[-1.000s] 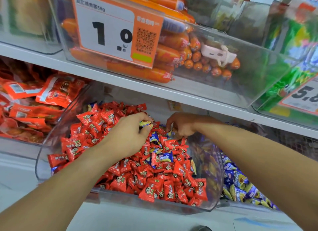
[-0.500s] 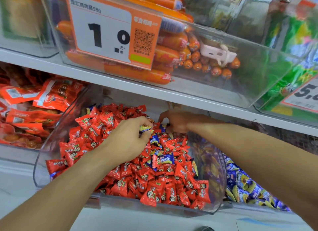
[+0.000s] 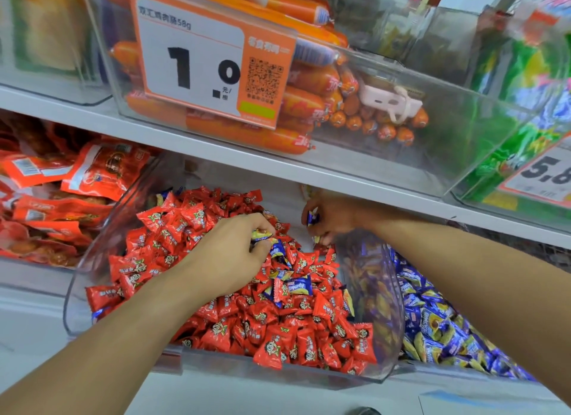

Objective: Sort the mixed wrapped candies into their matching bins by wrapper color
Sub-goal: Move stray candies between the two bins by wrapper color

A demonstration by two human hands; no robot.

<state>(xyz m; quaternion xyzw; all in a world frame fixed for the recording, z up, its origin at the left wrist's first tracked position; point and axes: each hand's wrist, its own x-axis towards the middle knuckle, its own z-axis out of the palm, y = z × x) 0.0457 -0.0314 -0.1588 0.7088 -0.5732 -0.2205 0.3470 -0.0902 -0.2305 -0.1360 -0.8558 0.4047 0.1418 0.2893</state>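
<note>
A shop shelf (image 3: 309,180) carries clear bins, with sausages and a price card in the tier above. The landmark is the red bin (image 3: 216,360) at centre, heaped with red candies (image 3: 296,331).

Left of the red bin lie red snack packs (image 3: 61,180), no part of the sort. Over the red bin's middle the left hand (image 3: 228,257) is curled, pinching a blue-and-yellow candy (image 3: 261,236) at its fingertips, with more blue ones just beside them. Toward the bin's back right corner the right hand (image 3: 330,218) is closed on another blue candy (image 3: 312,218); whether it holds more underneath I cannot tell. Right of the red bin sits the blue bin (image 3: 448,325), full of blue and yellow wrappers — the likely home for both picks.

I judge the work part done at best: blue strays (image 3: 298,288) are scattered across the red heap's centre, one shows at its front left edge (image 3: 100,312), and others may be buried. Neither held piece has reached the blue bin yet — so the carry and drop remain, then more picking.
</note>
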